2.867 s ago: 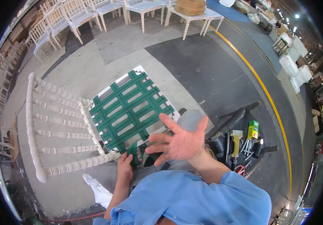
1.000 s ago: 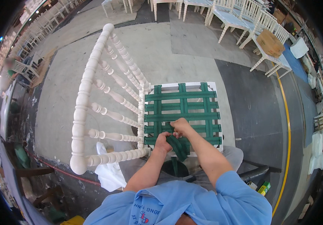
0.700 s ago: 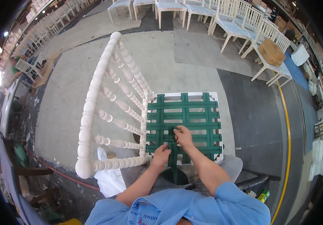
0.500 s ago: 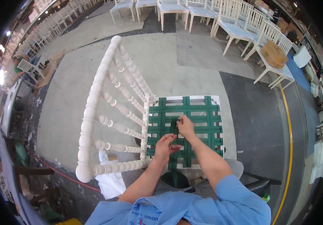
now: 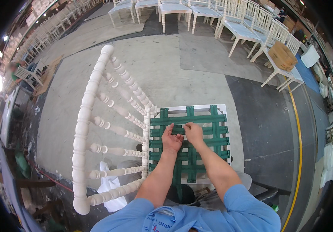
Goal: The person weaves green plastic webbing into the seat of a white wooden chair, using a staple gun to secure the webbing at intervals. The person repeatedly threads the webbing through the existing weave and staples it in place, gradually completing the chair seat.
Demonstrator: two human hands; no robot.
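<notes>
The white chair (image 5: 146, 143) stands below the grip, its back (image 5: 82, 127) leftward, green webbing (image 5: 191, 156) underneath. The loose green strap (image 5: 177, 170) runs lengthwise from the grip toward the person; the right hand (image 5: 194, 133), nearer its far end, pinches it; whether the curled left hand (image 5: 172, 142) does, one cannot tell.

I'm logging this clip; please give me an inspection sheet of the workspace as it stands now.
Surface: pale and dark grey floor with a yellow line at right.
Job's things: white chair with interlaced green webbing; a strap end hangs past the seat's near edge.
Clutter: crumpled white sheet by the chair back.
Grippers: bare left hand and right hand meet at the webbing; exact grip unclear.
Cables: thin red line at left, possibly a hose or cord.
Surroundings: white chairs, cardboard box, another person far left.
</notes>
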